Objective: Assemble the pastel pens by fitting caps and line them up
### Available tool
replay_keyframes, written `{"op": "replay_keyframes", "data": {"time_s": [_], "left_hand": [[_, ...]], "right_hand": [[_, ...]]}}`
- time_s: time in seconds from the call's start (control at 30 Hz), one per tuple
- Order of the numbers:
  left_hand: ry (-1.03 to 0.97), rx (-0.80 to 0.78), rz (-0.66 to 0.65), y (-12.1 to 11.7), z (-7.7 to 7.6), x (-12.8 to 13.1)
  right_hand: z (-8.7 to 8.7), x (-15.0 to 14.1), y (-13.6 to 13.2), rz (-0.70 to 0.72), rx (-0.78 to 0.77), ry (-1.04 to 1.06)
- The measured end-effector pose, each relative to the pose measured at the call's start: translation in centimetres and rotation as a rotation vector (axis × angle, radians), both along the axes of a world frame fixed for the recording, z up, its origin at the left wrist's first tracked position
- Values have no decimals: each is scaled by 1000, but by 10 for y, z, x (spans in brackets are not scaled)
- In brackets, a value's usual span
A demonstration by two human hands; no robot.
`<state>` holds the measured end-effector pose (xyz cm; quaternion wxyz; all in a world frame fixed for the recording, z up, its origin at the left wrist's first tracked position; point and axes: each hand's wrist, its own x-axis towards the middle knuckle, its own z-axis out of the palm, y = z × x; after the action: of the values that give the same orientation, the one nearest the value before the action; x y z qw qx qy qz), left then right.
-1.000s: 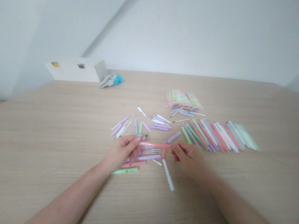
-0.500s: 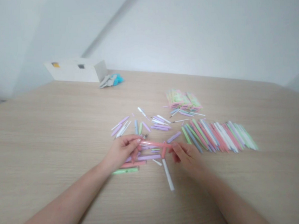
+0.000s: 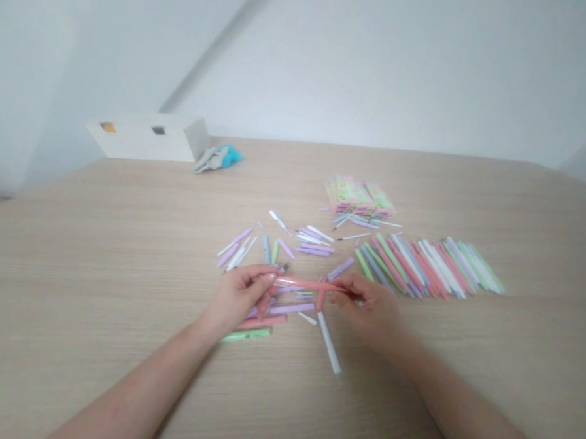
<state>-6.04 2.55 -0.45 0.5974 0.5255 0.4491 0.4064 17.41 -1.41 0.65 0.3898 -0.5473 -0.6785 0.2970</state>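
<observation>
Both hands hold one pink pen (image 3: 303,284) level above the wooden table (image 3: 103,255). My left hand (image 3: 238,296) pinches its left end with curled fingers. My right hand (image 3: 368,301) is closed round its right end. Under and around the hands lie loose pastel pen parts (image 3: 278,309) in purple, pink, green and white. A long white pen barrel (image 3: 328,342) lies just below the hands.
A row of several finished pastel pens (image 3: 423,260) lies side by side at the right. Flat packets (image 3: 360,195) are stacked behind them. A white box (image 3: 148,138) and a grey-and-blue bundle (image 3: 218,156) sit at the table's far edge.
My right hand has slid a little left along the pink pen and closed further over its end. The left hand has stayed in place.
</observation>
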Motion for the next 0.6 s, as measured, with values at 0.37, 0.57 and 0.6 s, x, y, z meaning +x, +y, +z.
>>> {"op": "replay_keyframes", "data": {"time_s": [0.37, 0.57, 0.6], "left_hand": [[12, 38, -2, -1, 1, 0], [-15, 80, -53, 0, -2, -1], [-17, 79, -64, 0, -2, -1]], "right_hand": [[-1, -2, -2, 35, -45, 50], [0, -4, -3, 37, 15, -122], [0, -4, -3, 43, 45, -167]]}}
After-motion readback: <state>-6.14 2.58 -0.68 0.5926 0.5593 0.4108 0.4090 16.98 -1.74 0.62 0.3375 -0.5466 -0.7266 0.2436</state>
